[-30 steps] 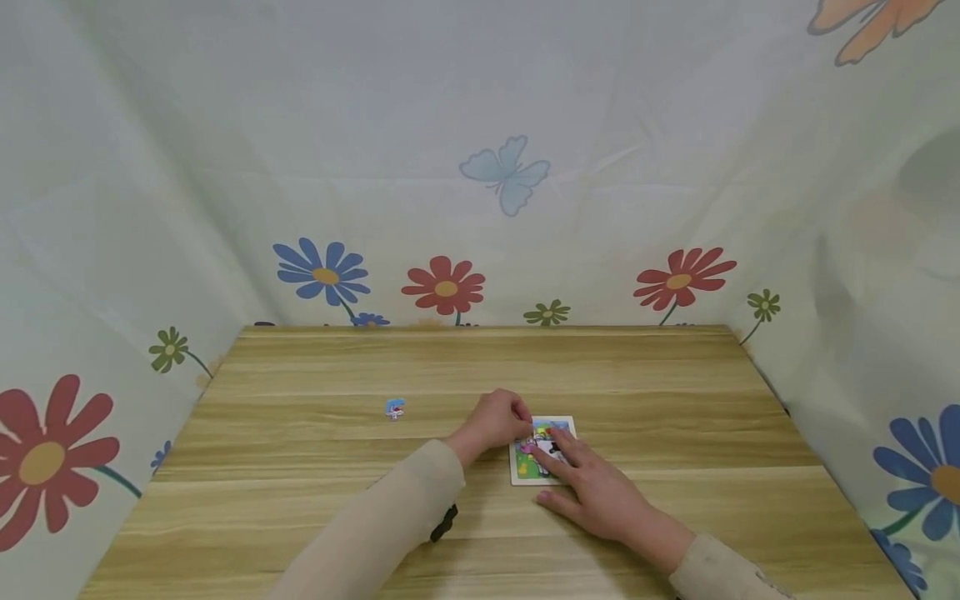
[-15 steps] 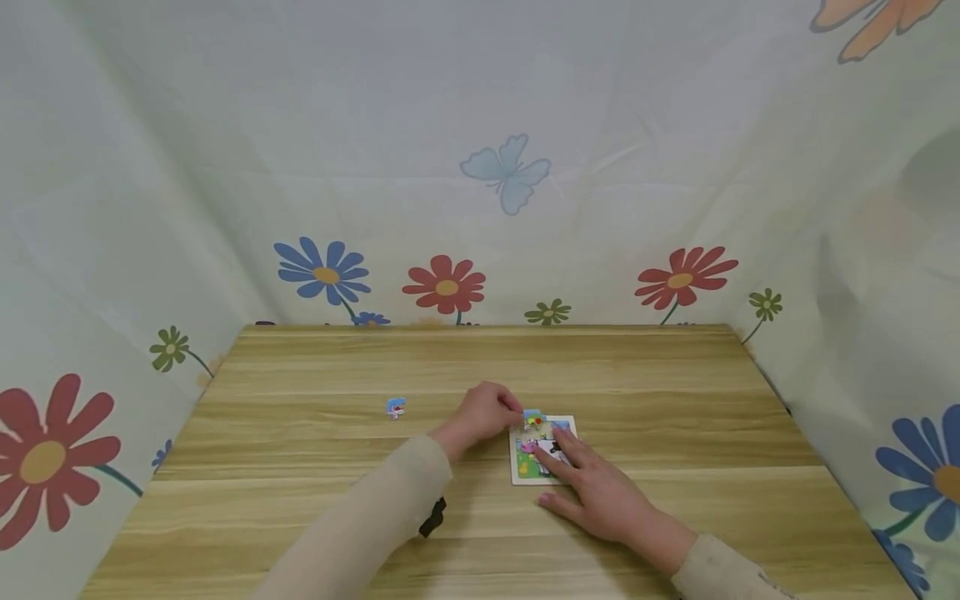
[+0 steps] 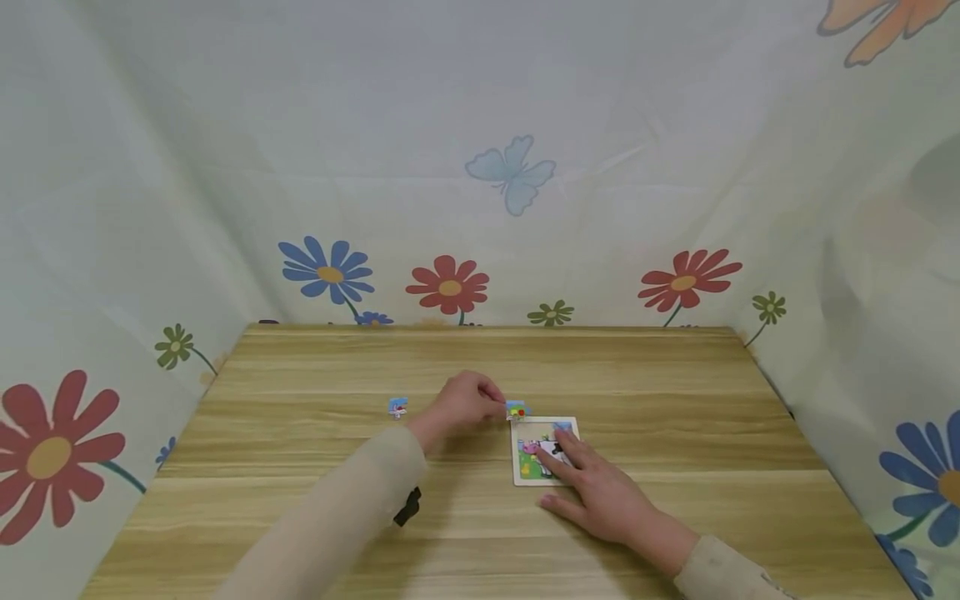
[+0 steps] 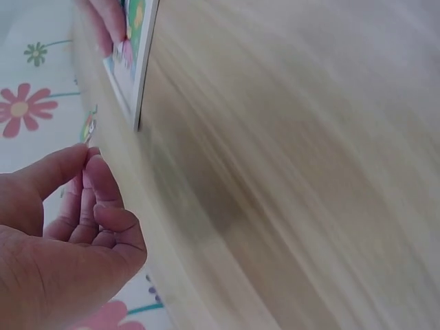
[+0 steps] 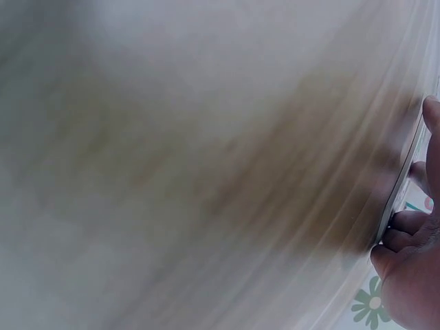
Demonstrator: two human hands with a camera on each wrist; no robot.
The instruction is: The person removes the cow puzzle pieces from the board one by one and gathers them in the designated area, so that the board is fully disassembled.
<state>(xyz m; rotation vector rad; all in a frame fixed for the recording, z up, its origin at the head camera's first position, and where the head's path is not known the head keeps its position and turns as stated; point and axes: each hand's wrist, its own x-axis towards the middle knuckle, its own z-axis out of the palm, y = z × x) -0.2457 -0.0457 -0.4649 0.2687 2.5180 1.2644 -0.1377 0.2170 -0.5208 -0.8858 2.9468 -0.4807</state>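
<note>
Pale flowered cloth (image 3: 360, 125) hangs behind and to either side of both hands in the head view, and a wood-grain table (image 3: 615, 367) spreads beneath them. We see the left hand (image 3: 467, 400) pinching a puzzle piece (image 3: 515, 410) at its fingertips, just off the far left corner of a white-rimmed puzzle board (image 3: 516, 463). Our right hand (image 3: 600, 496) lies on that board with fingers extended and spread, partly covering the cow picture (image 3: 531, 447). To the left of the left hand, well apart from the board, lies a loose piece (image 3: 397, 407). We judge the picture largely assembled: the near part looks filled and blue shows by the right fingertips, while the far left portion is bare. Two pieces are outside, so both seem left to place (though our right hand hides too much for a full count).

From the left wrist, we see thumb and forefinger meeting on the piece, turned nearly edge-on, apart from the board beyond them.

At the right wrist, much is blurred; we make out fingers along the board's edge, but cannot tell how firmly they press.
</note>
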